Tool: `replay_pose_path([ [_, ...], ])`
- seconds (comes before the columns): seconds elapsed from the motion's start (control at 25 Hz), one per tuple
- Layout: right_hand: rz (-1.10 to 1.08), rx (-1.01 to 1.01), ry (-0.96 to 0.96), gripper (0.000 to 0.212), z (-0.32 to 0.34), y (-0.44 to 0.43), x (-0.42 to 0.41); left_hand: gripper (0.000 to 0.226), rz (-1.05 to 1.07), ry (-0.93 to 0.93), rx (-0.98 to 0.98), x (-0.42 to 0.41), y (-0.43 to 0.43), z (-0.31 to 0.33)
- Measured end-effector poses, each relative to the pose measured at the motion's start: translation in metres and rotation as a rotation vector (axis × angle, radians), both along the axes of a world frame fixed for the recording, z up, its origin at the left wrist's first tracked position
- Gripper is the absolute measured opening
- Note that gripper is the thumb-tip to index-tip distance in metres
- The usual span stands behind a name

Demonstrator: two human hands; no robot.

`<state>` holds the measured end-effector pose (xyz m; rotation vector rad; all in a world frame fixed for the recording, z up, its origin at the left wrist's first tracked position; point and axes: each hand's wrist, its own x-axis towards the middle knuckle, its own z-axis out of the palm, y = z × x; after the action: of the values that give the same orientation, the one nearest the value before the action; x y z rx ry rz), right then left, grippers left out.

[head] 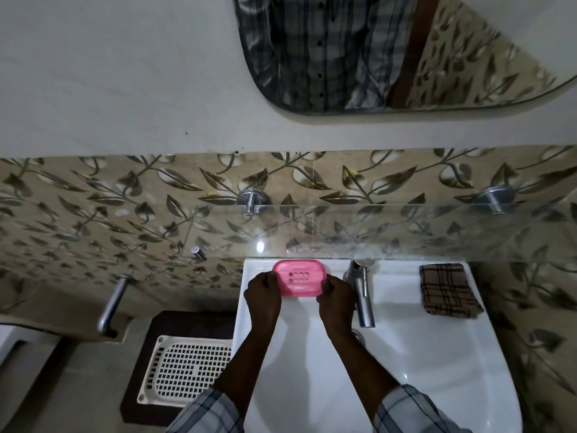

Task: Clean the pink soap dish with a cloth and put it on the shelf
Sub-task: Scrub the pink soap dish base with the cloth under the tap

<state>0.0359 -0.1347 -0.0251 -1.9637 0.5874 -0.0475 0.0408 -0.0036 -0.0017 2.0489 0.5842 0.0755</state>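
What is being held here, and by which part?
The pink soap dish, gripped at its two short ends: left hand on the left end, right hand on the right.

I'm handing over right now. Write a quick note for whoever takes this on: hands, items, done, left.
Left hand and right hand each grip one end of the pink soap dish, at the back left of the sink, below the glass shelf.
The checked cloth lies folded on the right ledge; neither hand touches it.
Done: dish in hand; whether it has been wiped cannot be told.
Left: wipe if needed, set dish on shelf.
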Motion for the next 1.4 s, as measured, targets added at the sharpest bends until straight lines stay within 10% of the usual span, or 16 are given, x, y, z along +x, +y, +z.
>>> replay_pose_path([
  [0.44, 0.019, -0.241, 0.029, 0.025, 0.018, 0.009, 0.005, 0.053, 0.03, 0.182, -0.057, 0.013, -0.002, 0.022],
  [0.64, 0.063, 0.203, -0.091, 0.021, 0.031, -0.012, -0.031, 0.075, 0.04, 0.555, -0.906, -0.006, 0.037, 0.036],
  [0.88, 0.187, 0.227, -0.12, 0.016, 0.046, -0.045, -0.077, 0.069, -0.266, 0.794, -1.377, -0.036, 0.027, 0.032],
  [1.08, 0.087, -0.475, -0.324, 0.007, 0.018, -0.135, -0.108, 0.069, -0.142, 0.814, -1.386, -0.052, 0.021, 0.005],
  [1.28, 0.418, -0.929, 0.152, 0.097, -0.014, -0.245, -0.067, 0.062, -0.096, 0.838, -1.391, -0.067, 0.008, 0.002],
  [1.4, 0.435, -0.997, -0.051, 0.054, -0.022, -0.257, -0.048, 0.068, -0.103, 0.824, -1.338, -0.075, -0.003, 0.006],
])
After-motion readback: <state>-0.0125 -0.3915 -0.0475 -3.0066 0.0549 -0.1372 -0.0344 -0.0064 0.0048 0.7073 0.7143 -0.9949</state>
